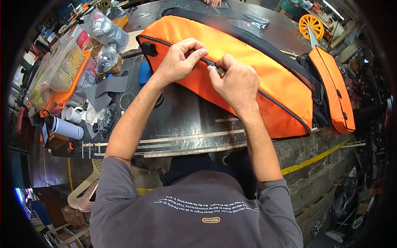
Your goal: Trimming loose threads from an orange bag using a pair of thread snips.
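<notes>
A large orange bag with black piping lies across the dark table in front of me. My left hand is at the piped edge on the bag's near side. Its thumb and forefinger are pinched together, and whatever lies between them is too small to name. Just to its right, my right hand grips a small black-and-yellow hand tool whose tip points toward the left hand along the piping. The fingers cover most of the tool, so its exact kind is unclear.
Clear plastic cases with orange trim, a white mug and a pale bottle crowd the left side. A blue object sits beside my left forearm. At right are another orange piece and a yellow wheel. Someone's hands show at the far edge.
</notes>
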Demonstrator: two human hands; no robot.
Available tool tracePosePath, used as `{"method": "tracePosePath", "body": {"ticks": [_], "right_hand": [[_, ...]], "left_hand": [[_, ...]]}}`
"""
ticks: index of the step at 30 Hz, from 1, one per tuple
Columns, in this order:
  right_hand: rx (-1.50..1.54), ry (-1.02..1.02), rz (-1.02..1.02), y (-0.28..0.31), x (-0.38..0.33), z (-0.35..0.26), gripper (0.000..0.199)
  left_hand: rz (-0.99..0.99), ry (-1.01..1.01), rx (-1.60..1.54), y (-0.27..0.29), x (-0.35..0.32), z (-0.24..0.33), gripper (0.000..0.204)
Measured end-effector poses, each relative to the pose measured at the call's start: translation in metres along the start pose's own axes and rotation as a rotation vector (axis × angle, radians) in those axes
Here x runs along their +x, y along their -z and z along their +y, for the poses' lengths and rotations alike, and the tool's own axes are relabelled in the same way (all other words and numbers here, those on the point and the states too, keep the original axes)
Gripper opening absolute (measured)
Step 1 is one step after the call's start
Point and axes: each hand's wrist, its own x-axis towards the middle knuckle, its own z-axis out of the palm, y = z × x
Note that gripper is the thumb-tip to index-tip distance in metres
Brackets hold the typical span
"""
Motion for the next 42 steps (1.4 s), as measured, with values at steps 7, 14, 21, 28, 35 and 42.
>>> {"method": "tracePosePath", "body": {"ticks": [7, 14, 21, 28, 35, 42], "right_hand": [[0.023, 0.019, 0.002, 0.001, 0.0, 0.005, 0.022], [0.429, -0.111, 0.421, 0.06, -0.019, 0.048, 0.02], [0.475, -0.103, 0.31, 0.066, -0.026, 0.069, 0.023], [0.632, -0.228, 0.232, 0.071, -0.032, 0.061, 0.025], [0.551, -0.165, 0.252, 0.07, -0.036, 0.06, 0.027], [0.665, -0.191, 0.253, 0.07, -0.005, 0.092, 0.023]], "left_hand": [[0.057, 0.047, -0.17, 0.0, 0.001, 0.003, 0.02], [0.081, -0.23, 0.348, -0.005, -0.007, 0.024, 0.016], [-0.006, -0.371, 0.574, -0.028, 0.0, 0.038, 0.019], [0.009, -0.116, 0.564, -0.032, 0.002, 0.034, 0.015], [0.32, -0.172, 0.507, -0.025, 0.006, 0.029, 0.029], [0.152, -0.43, 0.486, -0.056, -0.001, 0.038, 0.013]]}}
